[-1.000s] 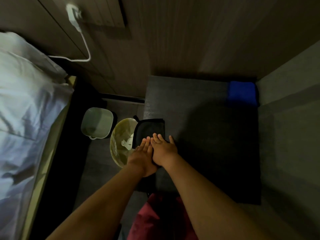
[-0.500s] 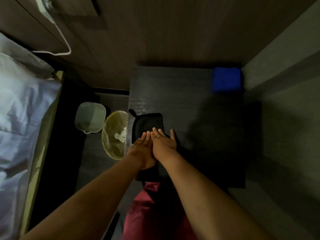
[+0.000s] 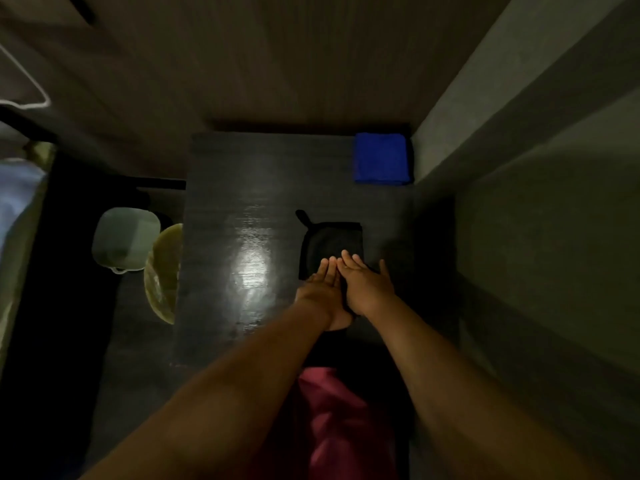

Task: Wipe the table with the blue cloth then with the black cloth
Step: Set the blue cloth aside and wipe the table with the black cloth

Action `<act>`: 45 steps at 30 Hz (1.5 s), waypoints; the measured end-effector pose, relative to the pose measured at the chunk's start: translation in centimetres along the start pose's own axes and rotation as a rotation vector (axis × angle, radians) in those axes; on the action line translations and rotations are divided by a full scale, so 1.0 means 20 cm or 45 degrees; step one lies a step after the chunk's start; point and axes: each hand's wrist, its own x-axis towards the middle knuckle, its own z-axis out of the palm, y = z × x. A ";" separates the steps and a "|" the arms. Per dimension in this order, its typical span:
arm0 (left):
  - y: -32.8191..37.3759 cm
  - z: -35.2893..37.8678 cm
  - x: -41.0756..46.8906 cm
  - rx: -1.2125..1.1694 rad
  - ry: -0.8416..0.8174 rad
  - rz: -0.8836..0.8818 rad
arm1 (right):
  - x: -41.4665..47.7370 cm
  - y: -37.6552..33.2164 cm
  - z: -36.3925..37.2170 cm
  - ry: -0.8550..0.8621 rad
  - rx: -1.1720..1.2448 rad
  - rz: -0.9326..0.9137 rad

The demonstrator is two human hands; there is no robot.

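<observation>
Left hand [image 3: 323,292] and right hand [image 3: 367,285] lie flat with fingers straight, side by side and touching, both pressing on black cloth [image 3: 329,237]. Cloth lies mid-table [image 3: 242,209], toward 3 o'clock. Blue cloth [image 3: 380,158] sits folded at table's 1 o'clock corner, well apart. Grey bin [image 3: 126,240] and yellowish bin [image 3: 164,271] stand at 9 o'clock on floor.
</observation>
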 end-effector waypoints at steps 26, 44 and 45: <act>0.41 0.00 0.14 0.111 0.028 0.154 | -0.08 0.51 0.04 -0.004 -0.059 0.006; 0.48 0.30 0.00 0.145 0.017 0.104 | -0.26 0.45 0.29 -0.045 -0.100 0.040; 0.47 0.31 0.00 0.142 0.021 0.105 | -0.26 0.43 0.28 -0.054 -0.075 0.039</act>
